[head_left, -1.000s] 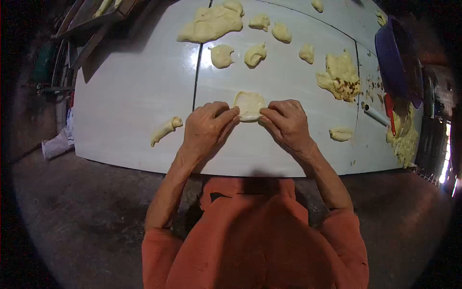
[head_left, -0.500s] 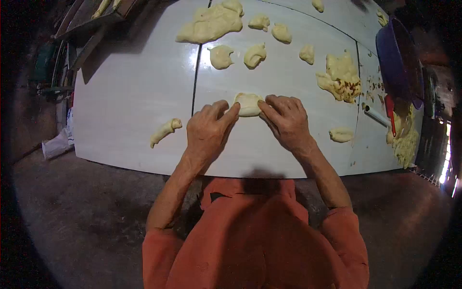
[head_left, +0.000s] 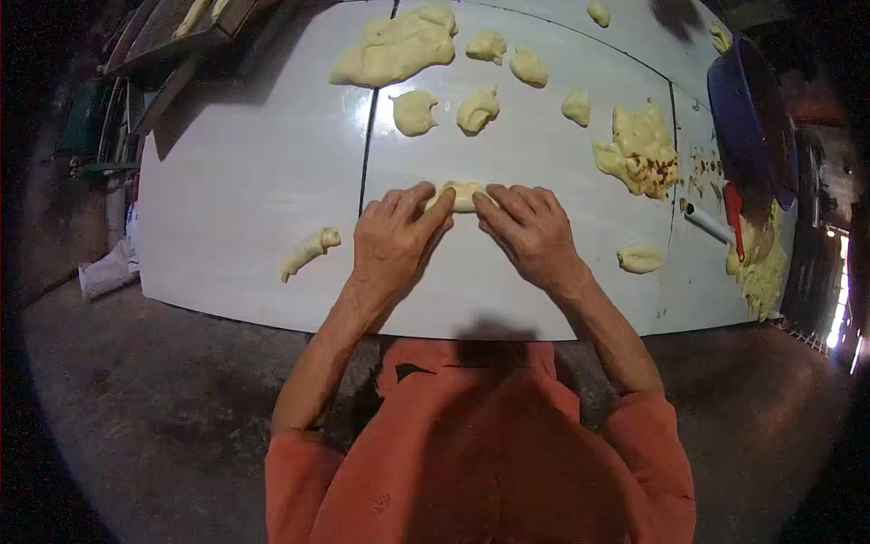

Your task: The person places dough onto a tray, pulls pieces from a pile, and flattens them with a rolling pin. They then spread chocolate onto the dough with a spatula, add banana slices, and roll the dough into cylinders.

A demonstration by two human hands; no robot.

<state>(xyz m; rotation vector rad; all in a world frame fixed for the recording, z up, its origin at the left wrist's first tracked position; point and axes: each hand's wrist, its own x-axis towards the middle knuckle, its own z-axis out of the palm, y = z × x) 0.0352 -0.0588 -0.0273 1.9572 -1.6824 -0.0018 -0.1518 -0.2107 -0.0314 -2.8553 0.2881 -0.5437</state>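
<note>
A small pale dough piece [head_left: 466, 197] lies on the white table between my hands, its far edge folded over into a short roll. My left hand [head_left: 395, 231] grips its left end with thumb and fingers. At the right end, my right hand [head_left: 532, 228] pinches the dough in the same way. A rolled dough piece [head_left: 309, 254] lies to the left of my left hand. Another small folded piece [head_left: 640, 259] rests to the right of my right hand.
Beyond my hands lie several dough lumps, a large dough mass [head_left: 399, 47] and dough with brown bits [head_left: 638, 150]. At the right are a purple basin [head_left: 750, 118], a white tube [head_left: 709, 223] and a red-handled tool [head_left: 733, 218]. A wooden rack [head_left: 195, 38] stands at the upper left.
The dough between my hands has become narrower from front to back, rolled up further. My right hand has moved slightly left, closer to my left hand.
</note>
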